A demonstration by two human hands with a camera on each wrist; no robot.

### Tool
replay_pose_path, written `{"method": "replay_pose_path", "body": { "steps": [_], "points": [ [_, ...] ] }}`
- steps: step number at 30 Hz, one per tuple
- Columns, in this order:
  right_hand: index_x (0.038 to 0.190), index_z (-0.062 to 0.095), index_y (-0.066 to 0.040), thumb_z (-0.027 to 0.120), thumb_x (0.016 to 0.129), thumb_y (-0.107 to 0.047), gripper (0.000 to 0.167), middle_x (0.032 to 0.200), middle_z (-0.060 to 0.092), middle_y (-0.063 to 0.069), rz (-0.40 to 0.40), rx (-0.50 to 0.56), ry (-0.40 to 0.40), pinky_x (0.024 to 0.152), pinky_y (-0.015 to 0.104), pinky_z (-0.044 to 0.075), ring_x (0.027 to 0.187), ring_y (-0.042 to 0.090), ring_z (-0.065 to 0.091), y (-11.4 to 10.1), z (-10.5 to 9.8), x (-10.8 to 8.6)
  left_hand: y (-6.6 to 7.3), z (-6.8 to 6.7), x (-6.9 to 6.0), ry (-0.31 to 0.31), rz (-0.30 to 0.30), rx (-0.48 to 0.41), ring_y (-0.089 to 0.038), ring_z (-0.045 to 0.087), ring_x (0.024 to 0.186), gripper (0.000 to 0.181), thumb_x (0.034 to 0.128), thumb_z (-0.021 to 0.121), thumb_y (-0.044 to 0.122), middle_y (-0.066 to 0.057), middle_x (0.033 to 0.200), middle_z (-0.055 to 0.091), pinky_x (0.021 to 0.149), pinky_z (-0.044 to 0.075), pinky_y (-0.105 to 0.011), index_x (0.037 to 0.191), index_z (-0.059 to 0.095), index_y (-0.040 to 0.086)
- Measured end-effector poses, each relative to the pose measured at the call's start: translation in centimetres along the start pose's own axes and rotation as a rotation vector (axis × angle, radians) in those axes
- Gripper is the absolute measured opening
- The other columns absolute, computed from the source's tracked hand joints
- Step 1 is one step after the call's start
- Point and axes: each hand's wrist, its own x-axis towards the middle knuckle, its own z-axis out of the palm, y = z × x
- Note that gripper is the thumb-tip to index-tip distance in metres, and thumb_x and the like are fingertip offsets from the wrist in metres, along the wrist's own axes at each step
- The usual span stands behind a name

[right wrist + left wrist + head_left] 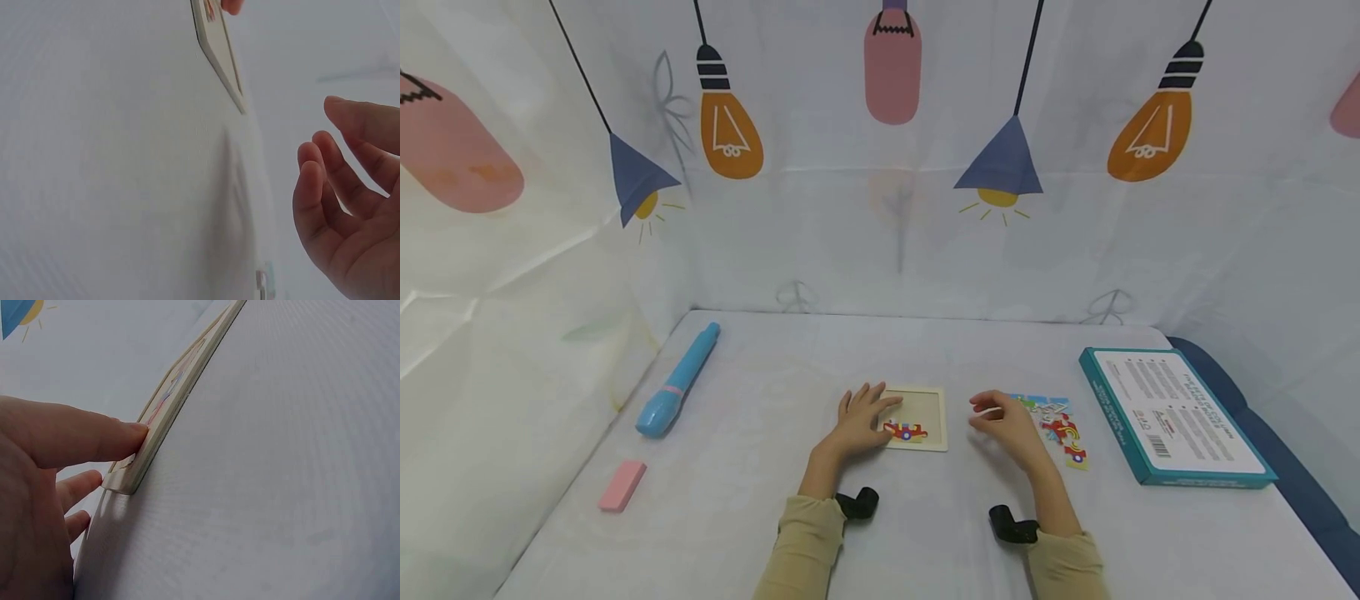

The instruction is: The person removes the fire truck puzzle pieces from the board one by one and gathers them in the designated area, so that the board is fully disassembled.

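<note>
A shallow wooden puzzle tray [934, 408] lies on the white table with a colourful puzzle piece [907, 432] in its lower part. The person's left hand [856, 423] is at the tray's left side, fingers spread. In the left wrist view its thumb [94, 434] touches the tray's frame [164, 419]. To the right of the tray, the right hand [1011, 427] hovers above the table. The right wrist view shows its fingers [340, 175] loosely bent with nothing between them. Several bright puzzle pieces [1063, 427] lie beyond that hand, partly hidden by it.
A teal-edged box [1176, 417] with a white printed face lies at the right. At the left are a blue pen-shaped device [681, 379] and a pink block [622, 486]. A white curtain printed with lamps [850, 225] hangs behind the table.
</note>
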Motion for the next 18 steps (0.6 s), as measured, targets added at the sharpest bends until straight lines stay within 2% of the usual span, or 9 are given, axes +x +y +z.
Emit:
{"method": "replay_pose_path", "body": {
  "steps": [6, 18],
  "points": [
    [0.106, 0.061, -0.004, 0.068, 0.081, -0.006, 0.026, 0.101, 0.061, 0.01, -0.031, 0.012, -0.039, 0.066, 0.028, 0.05, 0.087, 0.02, 0.059, -1.0, 2.1, 0.5, 0.0, -0.1, 0.0, 0.011, -0.003, -0.002, -0.038, 0.017, 0.137, 0.061, 0.0751, 0.061, 0.021, -0.015, 0.147, 0.03, 0.107, 0.004, -0.058, 0.133, 0.049, 0.009],
    [0.098, 0.063, -0.004, 0.068, 0.078, -0.002, 0.021, 0.094, 0.063, 0.006, -0.107, 0.049, -0.095, 0.067, 0.028, 0.05, 0.08, 0.017, 0.06, -1.8, 5.1, 1.0, -0.1, 0.0, 0.0, 0.016, 0.004, 0.018, -0.038, 0.018, 0.137, 0.058, 0.0747, 0.061, 0.022, -0.016, 0.146, 0.032, 0.107, 0.004, -0.058, 0.13, 0.052, 0.007]
  ]
}}
